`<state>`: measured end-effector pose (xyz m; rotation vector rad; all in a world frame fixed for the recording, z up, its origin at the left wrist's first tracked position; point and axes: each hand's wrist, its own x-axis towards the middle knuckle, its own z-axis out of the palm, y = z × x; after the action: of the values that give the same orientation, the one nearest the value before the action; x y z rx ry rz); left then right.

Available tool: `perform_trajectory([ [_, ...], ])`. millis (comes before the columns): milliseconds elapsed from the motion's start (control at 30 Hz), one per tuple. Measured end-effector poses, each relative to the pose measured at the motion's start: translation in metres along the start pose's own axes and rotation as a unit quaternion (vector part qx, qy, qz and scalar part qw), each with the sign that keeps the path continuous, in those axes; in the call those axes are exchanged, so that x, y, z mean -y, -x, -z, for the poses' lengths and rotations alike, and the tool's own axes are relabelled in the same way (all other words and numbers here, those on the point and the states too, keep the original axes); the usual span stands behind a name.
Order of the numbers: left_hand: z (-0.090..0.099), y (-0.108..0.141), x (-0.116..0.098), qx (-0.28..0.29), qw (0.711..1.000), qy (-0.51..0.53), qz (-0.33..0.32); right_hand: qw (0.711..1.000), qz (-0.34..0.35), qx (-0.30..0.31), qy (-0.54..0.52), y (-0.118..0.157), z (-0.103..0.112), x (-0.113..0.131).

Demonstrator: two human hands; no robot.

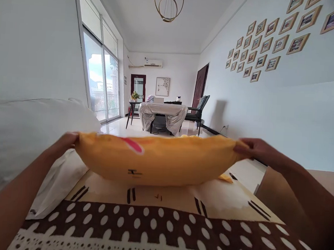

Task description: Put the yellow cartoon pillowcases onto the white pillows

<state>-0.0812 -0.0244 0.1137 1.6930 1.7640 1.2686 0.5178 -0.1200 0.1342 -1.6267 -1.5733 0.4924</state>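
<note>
A plump yellow pillow (164,162) with a pink mark and small dark print stretches across the middle of the view, held just above a patterned blanket (150,212). At its left end, my left hand (70,140) has its fingers closed on the corner. My right hand (254,147) pinches the opposite corner, and the fabric narrows toward that grip. A small piece of yellow fabric (226,178) lies on the blanket below the right end; whether it belongs to the pillow I cannot tell.
White cushions (34,124) line the left side. A brown surface (299,189) lies at the right. Beyond stand a table with a silvery cover (163,109), a black chair (199,108) and a potted plant (135,96) on a stand. Windows (102,75) are at the left.
</note>
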Motion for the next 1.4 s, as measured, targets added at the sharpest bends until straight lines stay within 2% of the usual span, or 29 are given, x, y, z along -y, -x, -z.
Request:
perform_trajectory([
  [67, -0.008, 0.004, 0.017, 0.098, 0.993, -0.04, 0.047, 0.986, -0.021, 0.165, 0.031, 0.004, -0.003, -0.004],
  [133, -0.014, 0.006, 0.023, 0.167, 0.98, -0.075, 0.08, 0.962, -0.018, 0.271, 0.036, 0.006, -0.003, -0.002],
  [267, -0.025, 0.0, 0.009, 0.255, 0.952, -0.147, 0.083, 0.944, -0.016, 0.311, 0.11, 0.01, -0.006, 0.005],
  [400, -0.051, -0.006, -0.007, 0.31, 0.924, -0.218, 0.048, 0.888, -0.031, 0.368, 0.275, 0.02, -0.025, 0.004],
  [467, -0.067, -0.007, -0.011, 0.326, 0.91, -0.255, 0.034, 0.869, -0.022, 0.384, 0.31, 0.026, -0.035, 0.004],
  [633, -0.099, 0.0, -0.02, 0.353, 0.879, -0.319, -0.029, 0.879, 0.085, 0.343, 0.32, 0.036, -0.056, 0.021],
  [733, -0.114, 0.016, -0.036, 0.364, 0.858, -0.349, -0.098, 0.855, 0.105, 0.327, 0.389, 0.044, -0.08, 0.041],
  [933, -0.151, 0.065, -0.079, 0.384, 0.804, -0.409, -0.198, 0.801, 0.176, 0.325, 0.472, 0.052, -0.146, 0.084],
  [1000, -0.162, 0.081, -0.092, 0.376, 0.792, -0.422, -0.23, 0.793, 0.193, 0.302, 0.493, 0.049, -0.162, 0.097],
  [1100, -0.173, 0.096, -0.107, 0.362, 0.784, -0.425, -0.272, 0.801, 0.198, 0.259, 0.502, 0.04, -0.179, 0.107],
  [1233, -0.183, 0.094, -0.109, 0.365, 0.782, -0.416, -0.286, 0.822, 0.176, 0.219, 0.495, 0.024, -0.195, 0.097],
  [1333, -0.192, 0.08, -0.093, 0.366, 0.794, -0.403, -0.272, 0.839, 0.169, 0.193, 0.479, 0.007, -0.211, 0.072],
  [1400, -0.2, 0.068, -0.077, 0.37, 0.803, -0.391, -0.256, 0.852, 0.172, 0.204, 0.451, -0.006, -0.221, 0.052],
])
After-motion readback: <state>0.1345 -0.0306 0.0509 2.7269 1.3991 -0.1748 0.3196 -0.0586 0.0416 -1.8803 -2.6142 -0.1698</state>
